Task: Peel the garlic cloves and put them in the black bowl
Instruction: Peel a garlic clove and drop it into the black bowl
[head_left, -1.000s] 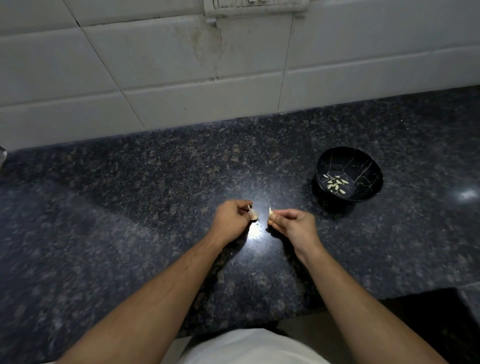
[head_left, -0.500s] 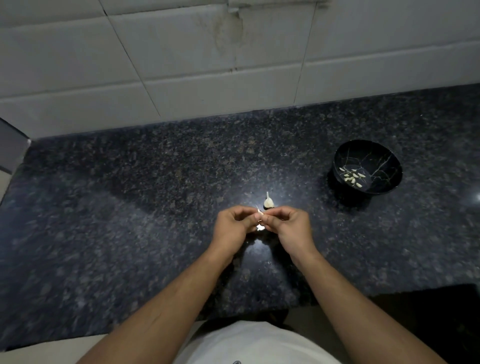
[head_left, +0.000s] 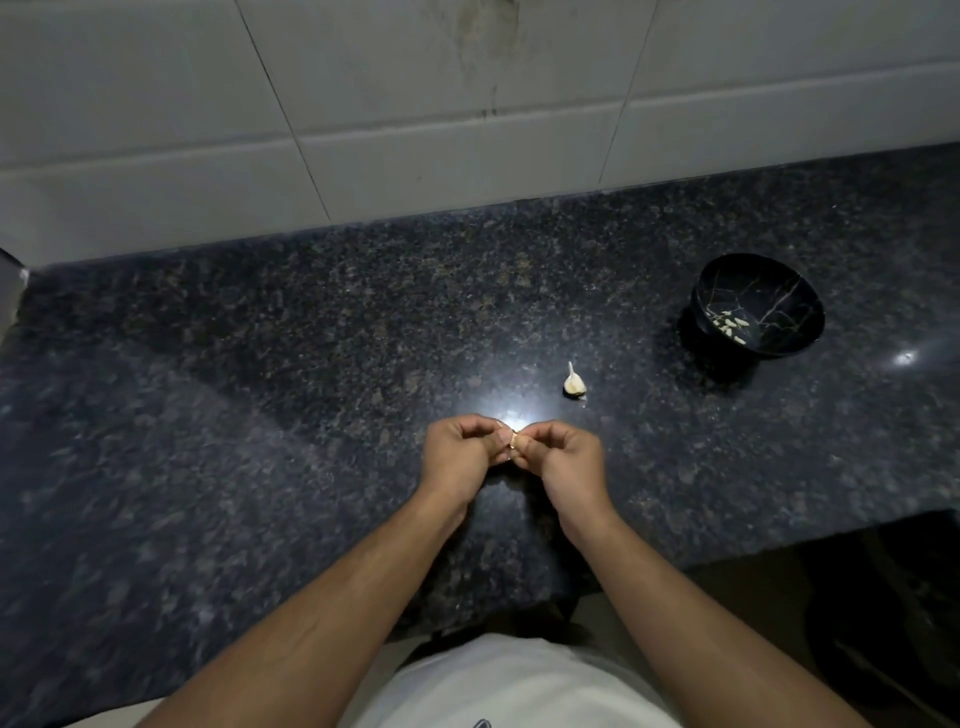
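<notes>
My left hand (head_left: 460, 457) and my right hand (head_left: 563, 462) meet over the dark granite counter, fingertips pinching one small garlic clove (head_left: 511, 440) between them; most of the clove is hidden by the fingers. A garlic piece with a pointed tip (head_left: 574, 383) lies on the counter just beyond my right hand. The black bowl (head_left: 779, 338) with pale veining stands at the right, with several peeled cloves (head_left: 731, 325) inside.
The granite counter (head_left: 260, 415) runs left and right, backed by a white tiled wall (head_left: 415, 104). Its front edge steps back at the lower right, above a dark floor area (head_left: 857, 623). A grey object (head_left: 9, 291) shows at the left edge.
My hands, apart one second ago, have come together on one clove. A garlic piece now lies on the counter beyond them. The camera has tilted, shifting the bowl right.
</notes>
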